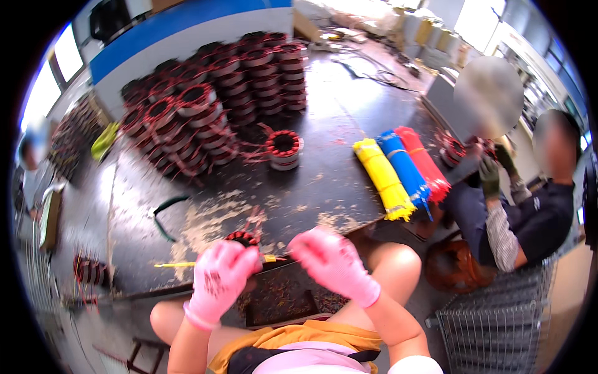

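Dark, scuffed workbench [349,187] w/ a big heap of red-wound stator coils [212,106] at the back; one lone coil [284,149] sits apart, and yellow, blue and red sleeve bundles [402,168] lie to the right. At the near edge a small red-wound stator coil [243,238] is gripped by the left hand [219,277], pink-gloved, closed round it. A thin yellow sleeve [180,264] is pinched near the coil by the right hand [330,255], also gloved. Coil is best kept steady against the edge, sleeve fed straight. Windings look coppery-red, leads blurred.
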Action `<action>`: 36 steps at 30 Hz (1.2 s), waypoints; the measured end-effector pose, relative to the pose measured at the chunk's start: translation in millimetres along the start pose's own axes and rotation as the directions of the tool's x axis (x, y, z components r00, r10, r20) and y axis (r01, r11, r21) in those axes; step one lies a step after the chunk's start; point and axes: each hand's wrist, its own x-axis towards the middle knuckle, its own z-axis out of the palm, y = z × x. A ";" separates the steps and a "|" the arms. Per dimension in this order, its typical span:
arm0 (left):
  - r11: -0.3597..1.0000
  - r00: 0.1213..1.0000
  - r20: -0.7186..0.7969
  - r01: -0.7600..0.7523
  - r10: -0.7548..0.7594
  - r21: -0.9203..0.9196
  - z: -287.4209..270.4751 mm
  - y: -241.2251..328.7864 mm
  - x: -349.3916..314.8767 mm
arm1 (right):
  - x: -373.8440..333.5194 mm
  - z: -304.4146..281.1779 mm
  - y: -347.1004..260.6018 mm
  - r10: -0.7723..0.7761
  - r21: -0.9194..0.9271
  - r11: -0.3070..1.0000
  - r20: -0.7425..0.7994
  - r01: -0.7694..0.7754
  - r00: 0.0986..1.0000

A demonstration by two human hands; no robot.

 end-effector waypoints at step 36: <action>0.834 0.931 -0.048 0.301 -0.362 -0.462 94.2 -40.6 -6.5 | 32.0 75.2 45.5 0.309 0.416 0.832 0.202 -0.367 0.929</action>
